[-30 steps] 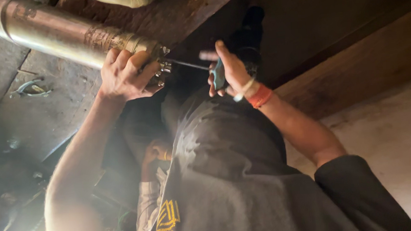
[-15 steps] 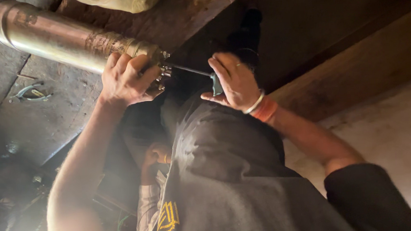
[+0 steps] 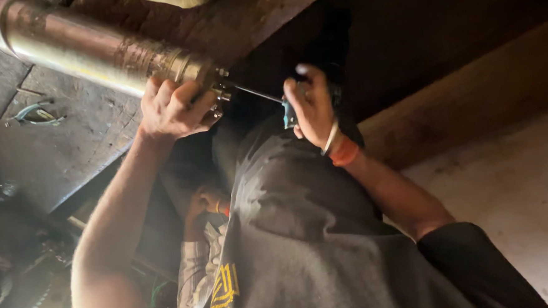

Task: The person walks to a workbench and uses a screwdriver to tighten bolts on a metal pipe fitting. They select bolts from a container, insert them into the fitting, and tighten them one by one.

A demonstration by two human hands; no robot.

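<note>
A long shiny metal cylinder (image 3: 81, 48) lies on the concrete floor and runs from the upper left toward the middle. My left hand (image 3: 171, 109) grips its near end, just beside a bolted fitting (image 3: 221, 91). My right hand (image 3: 312, 108), with an orange band and a bangle at the wrist, is closed around the teal handle of a screwdriver (image 3: 258, 94). The thin shaft points left and its tip meets the fitting. My dark grey shirt fills the lower middle of the view.
A pliers-like tool (image 3: 34, 113) lies on the floor to the left of my arm. A dark wooden beam (image 3: 470, 81) crosses the upper right. Another person's hand (image 3: 203, 204) with a striped sleeve shows below my left arm. Cluttered parts lie at the lower left.
My right hand has turned on the screwdriver handle and shifted slightly, with the tip staying at the fitting. My left hand keeps its grip on the cylinder's end.
</note>
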